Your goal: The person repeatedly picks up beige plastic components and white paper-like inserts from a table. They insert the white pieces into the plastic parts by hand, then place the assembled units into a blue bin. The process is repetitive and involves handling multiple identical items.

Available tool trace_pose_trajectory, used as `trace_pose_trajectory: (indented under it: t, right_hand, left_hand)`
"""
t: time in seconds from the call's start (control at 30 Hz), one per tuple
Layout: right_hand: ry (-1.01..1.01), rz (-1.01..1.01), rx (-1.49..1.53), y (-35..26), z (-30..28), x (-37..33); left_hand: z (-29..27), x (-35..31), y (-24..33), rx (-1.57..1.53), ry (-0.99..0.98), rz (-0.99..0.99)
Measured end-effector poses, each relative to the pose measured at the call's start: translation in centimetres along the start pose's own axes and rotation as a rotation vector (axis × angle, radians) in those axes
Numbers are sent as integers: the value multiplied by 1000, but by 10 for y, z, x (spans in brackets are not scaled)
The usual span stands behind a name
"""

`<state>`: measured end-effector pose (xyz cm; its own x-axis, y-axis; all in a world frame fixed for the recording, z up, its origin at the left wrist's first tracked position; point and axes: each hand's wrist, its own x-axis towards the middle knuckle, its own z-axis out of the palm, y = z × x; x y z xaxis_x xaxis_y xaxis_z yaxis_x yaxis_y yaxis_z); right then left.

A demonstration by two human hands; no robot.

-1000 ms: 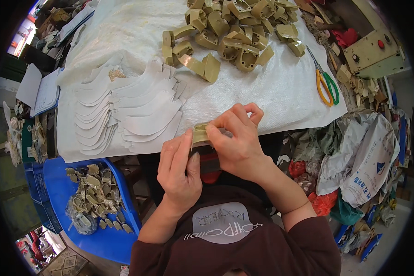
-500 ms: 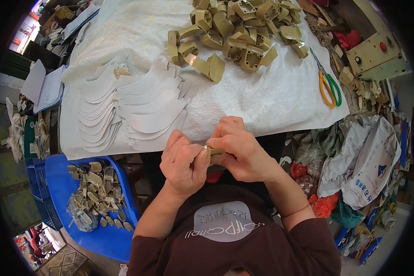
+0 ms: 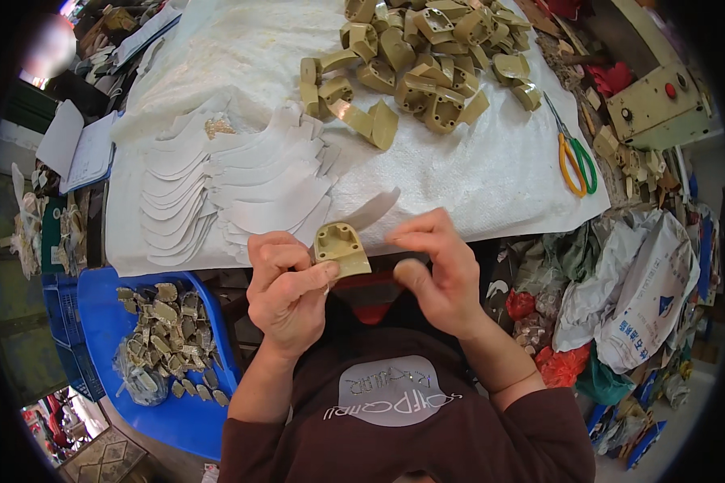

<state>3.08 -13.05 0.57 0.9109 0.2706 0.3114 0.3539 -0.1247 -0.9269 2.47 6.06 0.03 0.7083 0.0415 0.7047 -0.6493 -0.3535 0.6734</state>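
My left hand (image 3: 290, 291) is closed on an olive-tan shoe heel (image 3: 340, 248) in front of the table edge. Its thumb lies on the near edge, and the rounded face with several holes is turned up. A greyish-white curved strip (image 3: 372, 209) sticks out from behind the heel toward the upper right; whether it is fixed there I cannot tell. To the right, my right hand (image 3: 437, 274) is apart from the heel, with thumb and fingers spread and nothing between them. Overlapping white curved strips (image 3: 270, 185) lie on the table at the left.
A heap of similar heels (image 3: 427, 68) covers the far part of the white sheet (image 3: 475, 173). Scissors (image 3: 573, 157) with orange and green handles lie at its right. A blue tub (image 3: 165, 414) with small pieces stands lower left; bags (image 3: 648, 290) lie at right.
My right hand has let go and moved right, its fingers spreading. My left hand has moved left with the heel, turning the holed face into sight; the strip now shows beyond it.
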Motion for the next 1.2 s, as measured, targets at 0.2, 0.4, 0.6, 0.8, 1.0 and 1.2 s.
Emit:
trace_pose_trajectory:
  t: [0.2, 0.4, 0.6, 0.8, 1.0, 1.2]
  right_hand:
    - [176, 435, 694, -2, 16, -11]
    - [182, 389, 890, -1, 10, -23]
    - [126, 417, 764, -7, 11, -26]
    - [68, 317, 294, -3, 14, -26]
    - [-161, 380, 430, 15, -10, -3]
    - [-384, 513, 582, 26, -27, 17]
  left_hand:
    - [15, -3, 18, -282, -28, -73]
    - [16, -5, 14, 16, -219, 115]
    - [24, -3, 19, 294, -294, 219]
    - [26, 1, 26, 389, -413, 153]
    - [18, -10, 12, 82, -236, -168]
    - [23, -12, 6, -111, -325, 8]
